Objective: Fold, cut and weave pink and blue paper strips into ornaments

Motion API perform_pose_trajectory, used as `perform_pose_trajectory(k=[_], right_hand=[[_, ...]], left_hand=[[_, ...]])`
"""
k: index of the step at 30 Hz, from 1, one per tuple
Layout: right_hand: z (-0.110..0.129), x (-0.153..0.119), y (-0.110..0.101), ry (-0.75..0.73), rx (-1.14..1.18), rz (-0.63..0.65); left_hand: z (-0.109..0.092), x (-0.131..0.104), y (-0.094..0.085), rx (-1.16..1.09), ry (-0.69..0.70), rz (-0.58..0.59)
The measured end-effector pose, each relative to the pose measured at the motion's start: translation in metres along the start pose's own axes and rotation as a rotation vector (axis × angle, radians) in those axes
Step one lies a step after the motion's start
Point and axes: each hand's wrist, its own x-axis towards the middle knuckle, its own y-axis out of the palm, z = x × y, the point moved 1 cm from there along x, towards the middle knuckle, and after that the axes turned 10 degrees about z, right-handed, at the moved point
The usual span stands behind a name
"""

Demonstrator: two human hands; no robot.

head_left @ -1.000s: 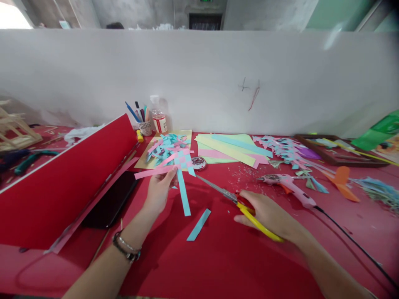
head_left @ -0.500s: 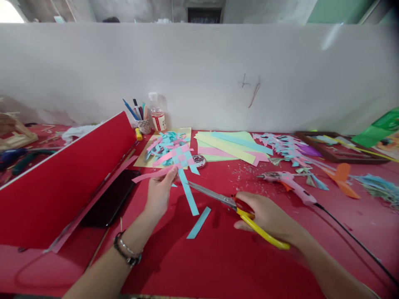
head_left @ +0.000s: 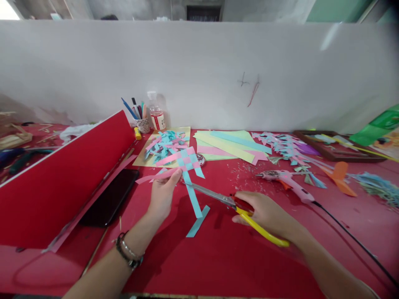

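Between the thumb and fingers of my left hand is a woven piece of pink and blue paper strips, its loose ends sticking out to several sides. One blue strip hangs down toward me from the weave. My right hand grips scissors with yellow and red handles. Their blades point left, and the tip lies at the hanging blue strip, close to my left fingertips. Below it on the red table lies a cut blue strip.
Behind the weave, cut paper scraps are heaped on a yellow sheet. Paper strips lie at the back. A pink glue gun with a black cord is to the right. At left stand a red board and a black phone.
My left hand has moved slightly right with the woven paper, which has tilted a little. The hanging blue strip now overlaps the end of the cut strip. The scissors have barely moved.
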Motion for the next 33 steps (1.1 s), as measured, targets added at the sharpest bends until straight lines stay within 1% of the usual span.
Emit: perform_pose_trajectory(k=[4, 13, 17, 19, 22, 24, 26, 28, 29, 30, 31, 33], right_hand=[[-0.002, 0.0, 0.001, -0.001, 0.003, -0.013], [-0.007, 0.001, 0.002, -0.005, -0.003, -0.031], [-0.007, 0.002, 0.002, 0.005, -0.023, -0.004], [-0.007, 0.003, 0.002, 0.008, -0.04, 0.0], [-0.01, 0.004, 0.002, 0.022, -0.05, -0.056], [-0.013, 0.005, 0.002, 0.024, -0.016, -0.107], [-0.017, 0.007, 0.003, 0.015, 0.063, -0.167], [-0.019, 0.009, 0.005, 0.002, 0.207, -0.214], [-0.019, 0.01, 0.007, -0.015, 0.309, -0.223], [-0.018, 0.012, 0.009, -0.043, 0.426, -0.221], [-0.017, 0.013, 0.011, -0.082, 0.548, -0.21], [-0.01, 0.015, 0.016, -0.162, 0.768, -0.174]], left_hand=[[0.001, 0.001, -0.001, 0.006, 0.01, 0.008], [0.0, 0.001, 0.002, -0.02, -0.019, -0.001], [0.001, 0.002, 0.001, -0.023, -0.021, -0.026], [0.001, 0.004, -0.003, -0.024, -0.021, -0.058], [-0.001, 0.01, -0.01, -0.012, -0.009, -0.13], [-0.004, 0.013, -0.015, 0.041, 0.041, -0.17], [-0.008, 0.012, -0.016, 0.155, 0.108, -0.168], [-0.011, 0.008, -0.014, 0.333, 0.156, -0.111], [-0.012, 0.004, -0.011, 0.431, 0.18, -0.053], [-0.013, 0.001, -0.008, 0.53, 0.214, 0.037], [-0.012, -0.003, -0.005, 0.628, 0.267, 0.153], [-0.01, -0.011, 0.001, 0.779, 0.389, 0.415]])
